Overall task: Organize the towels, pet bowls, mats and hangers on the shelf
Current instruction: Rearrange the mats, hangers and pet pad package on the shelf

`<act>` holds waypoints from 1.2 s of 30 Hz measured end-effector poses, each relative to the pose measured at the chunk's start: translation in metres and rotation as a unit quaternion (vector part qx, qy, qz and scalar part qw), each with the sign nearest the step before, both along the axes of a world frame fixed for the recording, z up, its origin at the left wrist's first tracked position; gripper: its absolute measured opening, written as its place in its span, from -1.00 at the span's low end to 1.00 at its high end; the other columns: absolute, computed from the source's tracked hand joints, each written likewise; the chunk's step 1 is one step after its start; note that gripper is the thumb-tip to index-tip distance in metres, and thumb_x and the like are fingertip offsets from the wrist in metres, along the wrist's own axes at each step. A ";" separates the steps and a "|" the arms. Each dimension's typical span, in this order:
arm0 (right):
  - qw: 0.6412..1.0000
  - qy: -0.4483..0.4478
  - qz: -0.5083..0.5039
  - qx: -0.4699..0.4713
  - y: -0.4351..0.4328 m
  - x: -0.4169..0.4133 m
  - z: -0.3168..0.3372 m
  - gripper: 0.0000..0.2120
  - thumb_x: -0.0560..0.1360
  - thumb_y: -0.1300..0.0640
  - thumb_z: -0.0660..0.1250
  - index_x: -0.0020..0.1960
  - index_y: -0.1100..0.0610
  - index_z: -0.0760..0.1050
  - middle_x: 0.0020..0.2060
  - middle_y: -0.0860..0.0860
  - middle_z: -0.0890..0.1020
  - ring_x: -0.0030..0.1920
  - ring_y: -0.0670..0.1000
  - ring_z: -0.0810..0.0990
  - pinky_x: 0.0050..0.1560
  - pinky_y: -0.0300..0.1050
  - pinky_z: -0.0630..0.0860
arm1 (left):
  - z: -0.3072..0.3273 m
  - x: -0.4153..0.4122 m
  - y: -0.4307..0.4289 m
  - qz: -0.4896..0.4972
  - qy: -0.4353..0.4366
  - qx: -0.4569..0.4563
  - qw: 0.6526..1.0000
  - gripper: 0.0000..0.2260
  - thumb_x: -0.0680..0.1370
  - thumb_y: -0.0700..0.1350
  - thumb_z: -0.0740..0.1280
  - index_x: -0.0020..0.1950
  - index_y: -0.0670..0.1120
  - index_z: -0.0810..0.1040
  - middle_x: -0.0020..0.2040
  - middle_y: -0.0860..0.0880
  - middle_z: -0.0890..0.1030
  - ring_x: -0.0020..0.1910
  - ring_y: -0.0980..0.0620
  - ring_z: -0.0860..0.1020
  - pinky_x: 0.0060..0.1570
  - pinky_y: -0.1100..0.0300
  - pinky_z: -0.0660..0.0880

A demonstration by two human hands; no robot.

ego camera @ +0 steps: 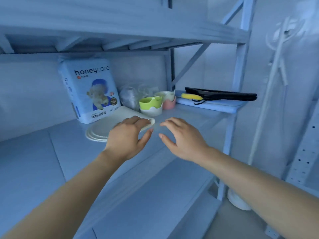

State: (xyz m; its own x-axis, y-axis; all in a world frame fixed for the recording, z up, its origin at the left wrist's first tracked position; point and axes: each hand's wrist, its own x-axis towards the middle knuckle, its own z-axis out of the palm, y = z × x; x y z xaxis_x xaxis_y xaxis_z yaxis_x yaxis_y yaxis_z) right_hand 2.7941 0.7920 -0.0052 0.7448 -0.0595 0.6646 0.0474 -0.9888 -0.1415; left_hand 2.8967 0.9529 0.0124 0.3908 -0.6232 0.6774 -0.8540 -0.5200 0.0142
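Observation:
A stack of white mats point(101, 129) lies flat on the shelf board point(51, 152). My left hand point(128, 135) rests over the stack's right end, fingers spread and touching the top mat. My right hand point(183, 137) hovers beside it above bare shelf, fingers apart, holding nothing. Behind the mats stand a green and white pet bowl point(151, 105), a pink one point(169, 103) and a pale one point(165, 95). At the right end, black hangers point(224, 95) and a yellow one point(191, 96) lie on a folded blue towel point(212, 105).
A honeycore pet pad pack point(89, 88) stands upright at the back left. A clear plastic bag point(129, 96) sits between it and the bowls. The upper shelf point(120, 31) hangs low overhead. A white pole stand point(269, 94) rises right of the shelf frame.

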 end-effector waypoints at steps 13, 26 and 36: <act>0.991 0.006 -0.135 0.012 -0.153 -0.060 0.002 -0.65 0.56 -0.04 0.17 0.28 0.10 0.42 0.16 -0.03 0.50 0.17 0.01 0.46 -0.01 -0.10 0.43 | 0.001 -0.027 -0.199 -0.118 0.046 -0.007 0.992 -0.70 0.54 0.15 0.13 0.12 0.07 0.53 0.00 0.11 0.60 -0.05 0.05 0.56 -0.29 0.24 0.28; 0.989 0.039 -0.141 0.009 -0.327 -0.010 0.024 -0.67 0.55 0.03 0.20 0.26 0.11 0.44 0.13 -0.01 0.51 0.12 0.04 0.47 0.00 -0.03 0.45 | 0.013 0.025 -0.382 -0.129 0.059 -0.016 0.990 -0.78 0.54 0.10 0.18 0.02 0.06 0.56 -0.07 0.11 0.58 -0.11 0.06 0.53 -0.37 0.22 0.23; 0.995 0.032 -0.095 0.013 -0.419 0.038 0.024 -0.66 0.56 0.00 0.18 0.27 0.11 0.42 0.16 -0.03 0.51 0.13 0.02 0.48 0.00 -0.01 0.47 | 0.011 0.067 -0.457 -0.074 0.069 0.001 0.995 -0.83 0.52 0.09 0.21 -0.04 0.08 0.56 -0.11 0.14 0.57 -0.15 0.11 0.49 -0.44 0.29 0.19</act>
State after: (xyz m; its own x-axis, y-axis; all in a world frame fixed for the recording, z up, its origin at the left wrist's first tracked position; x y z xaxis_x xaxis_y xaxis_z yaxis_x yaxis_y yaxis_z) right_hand 2.8324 0.3731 0.0185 0.7592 -0.2207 0.6123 -0.1507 -0.9748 -0.1645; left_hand 2.9640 0.4955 0.0238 0.3834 -0.6828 0.6219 -0.9115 -0.3883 0.1357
